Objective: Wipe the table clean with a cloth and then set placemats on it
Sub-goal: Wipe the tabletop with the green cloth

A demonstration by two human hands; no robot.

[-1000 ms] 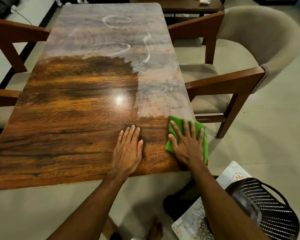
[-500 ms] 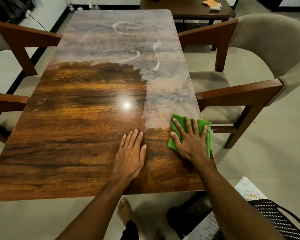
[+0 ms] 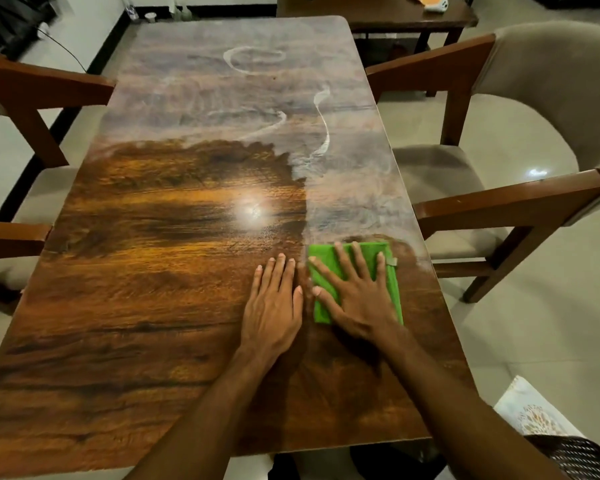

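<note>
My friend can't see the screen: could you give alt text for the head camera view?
A person's right hand presses a green cloth flat on a wooden table, beside the left hand resting open. The near part shines clean; a whitish film covers the far end and right strip.

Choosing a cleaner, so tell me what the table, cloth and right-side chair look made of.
Table: dark wood-grain top, glossy where wiped, mirroring a lamp; solid wood, veneer or laminate, cannot tell. Cloth: soft green fabric, matte, folded flat; possibly microfibre. Chair: brown wood-look frame, smooth sheen; beige matte upholstery, likely fabric.
</note>
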